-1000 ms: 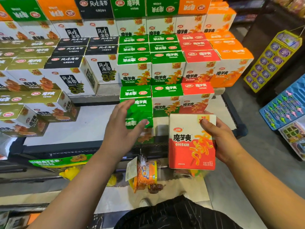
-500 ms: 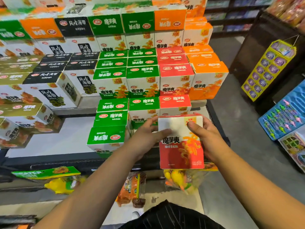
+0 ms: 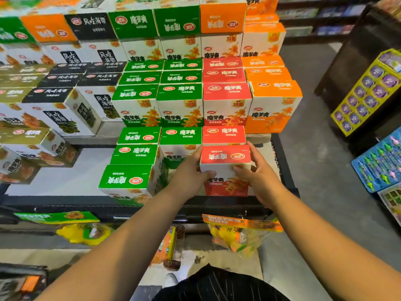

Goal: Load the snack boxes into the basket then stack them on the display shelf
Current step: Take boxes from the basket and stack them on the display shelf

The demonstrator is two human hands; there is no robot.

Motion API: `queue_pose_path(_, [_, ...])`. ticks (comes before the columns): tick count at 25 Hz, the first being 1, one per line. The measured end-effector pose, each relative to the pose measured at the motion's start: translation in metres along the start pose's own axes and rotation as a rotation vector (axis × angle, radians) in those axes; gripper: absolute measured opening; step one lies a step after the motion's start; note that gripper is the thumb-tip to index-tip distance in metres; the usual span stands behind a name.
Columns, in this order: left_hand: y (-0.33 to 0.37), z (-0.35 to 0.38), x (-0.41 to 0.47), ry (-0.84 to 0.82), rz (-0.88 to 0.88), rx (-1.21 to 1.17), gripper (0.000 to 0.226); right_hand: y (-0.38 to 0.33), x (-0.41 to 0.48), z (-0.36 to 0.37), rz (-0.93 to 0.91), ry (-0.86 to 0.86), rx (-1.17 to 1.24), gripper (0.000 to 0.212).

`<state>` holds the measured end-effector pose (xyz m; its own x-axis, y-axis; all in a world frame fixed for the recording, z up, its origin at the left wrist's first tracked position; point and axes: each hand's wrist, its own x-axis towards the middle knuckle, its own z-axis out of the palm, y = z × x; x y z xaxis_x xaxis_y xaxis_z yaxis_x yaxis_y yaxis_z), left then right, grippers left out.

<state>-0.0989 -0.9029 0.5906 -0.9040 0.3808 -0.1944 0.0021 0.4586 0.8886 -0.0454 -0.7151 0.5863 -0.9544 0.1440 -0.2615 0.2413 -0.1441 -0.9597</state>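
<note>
A red-and-white snack box (image 3: 225,156) stands upright at the front of the display shelf (image 3: 71,170), directly before another red box (image 3: 223,134). My left hand (image 3: 191,172) grips its left side, thumb on the front face. My right hand (image 3: 258,172) holds its right side, fingers over the top edge and thumb on the front. To the left stand green boxes (image 3: 130,179) in a stepped row. No basket is in view.
Tiers of green, red, orange, black and olive snack boxes (image 3: 180,101) fill the shelf behind. Toy packs (image 3: 236,233) hang from the shelf's black front rail (image 3: 217,207). Blue and yellow toy cards (image 3: 368,90) hang on racks at right, across a grey floor aisle.
The red box went from held up facing me in my right hand to standing on the shelf. My left hand left the green box and took the red box's left side.
</note>
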Motion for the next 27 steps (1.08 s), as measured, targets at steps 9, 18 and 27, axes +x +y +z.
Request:
queue_pose_path(9, [-0.008, 0.019, 0.016, 0.188, 0.029, 0.121, 0.054, 0.01, 0.014, -0.005, -0.095, 0.014, -0.167, 0.069])
queue_pose_path(18, [-0.009, 0.023, 0.015, 0.262, 0.016, 0.169, 0.073, 0.025, 0.022, -0.01, -0.099, -0.002, -0.188, 0.066])
queue_pose_path(27, [0.008, 0.004, -0.007, 0.206, 0.158, 0.764, 0.074, 0.007, 0.018, -0.014, -0.28, 0.139, -1.014, 0.088])
